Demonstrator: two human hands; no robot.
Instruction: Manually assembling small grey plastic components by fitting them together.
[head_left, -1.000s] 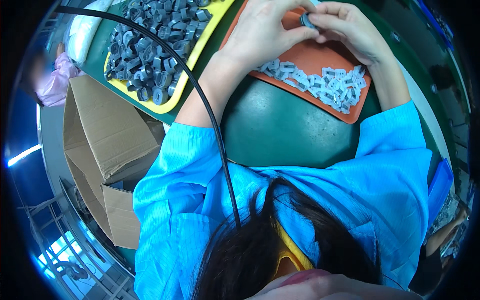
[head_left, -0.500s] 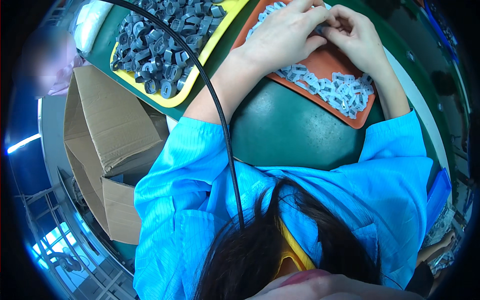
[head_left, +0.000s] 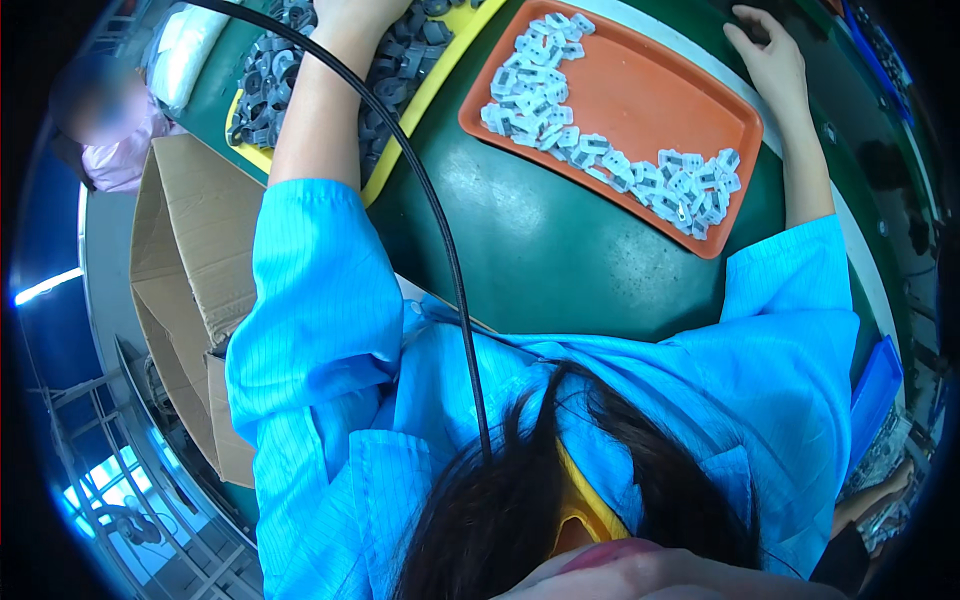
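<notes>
At the far left, my left hand (head_left: 362, 12) reaches over a yellow tray (head_left: 432, 88) heaped with dark grey plastic parts (head_left: 270, 85). The upper picture edge cuts off its fingers, so whatever they hold is hidden. Beyond the right edge of an orange tray (head_left: 640, 92), my right hand (head_left: 775, 62) hovers with thumb and forefinger bent and a gap between them. Nothing shows in that hand. Small translucent whitish plastic pieces (head_left: 690, 190) lie in the orange tray, along its left and near sides.
A black cable (head_left: 425, 180) hangs across the view in front of my left forearm. An open cardboard box (head_left: 200, 240) stands left of the green table (head_left: 480, 230). A clear plastic bag (head_left: 188, 50) lies at the far left. Another person (head_left: 110, 120) is at the left.
My hands have parted from above the orange tray. The left moved left to the yellow tray; the right moved outward to the right. The orange tray's middle now shows bare.
</notes>
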